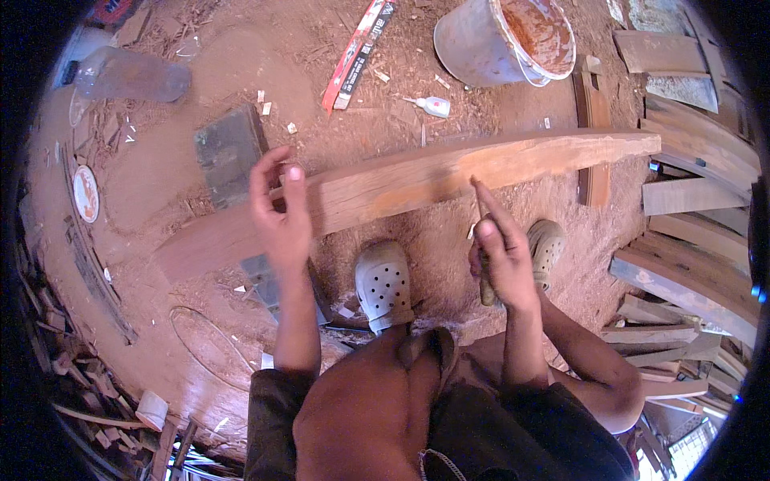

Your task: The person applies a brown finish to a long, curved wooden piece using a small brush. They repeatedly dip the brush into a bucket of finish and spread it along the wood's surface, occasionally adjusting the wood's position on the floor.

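Note:
A long, slightly curved wooden beam (353,196) lies across in front of me, with lighter orange smears along its face. My left hand (282,208) is over the beam's left part, its thumb and curled fingers apart with nothing visible between them. Just below the beam's middle, my right hand (505,264) is closed around a slim tool with a brownish handle (486,293). The index finger stretches along the tool toward the beam's face. My fingers cover much of the tool, so its exact kind is unclear.
Dark blocks (228,148) and a brown wooden piece (595,152) lie under the beam. Beyond it are a bucket with orange-brown residue (481,44), a small white bottle (433,106) and a long narrow box (361,56). Timber (694,232) is stacked right; a clear jug (132,74) lies left.

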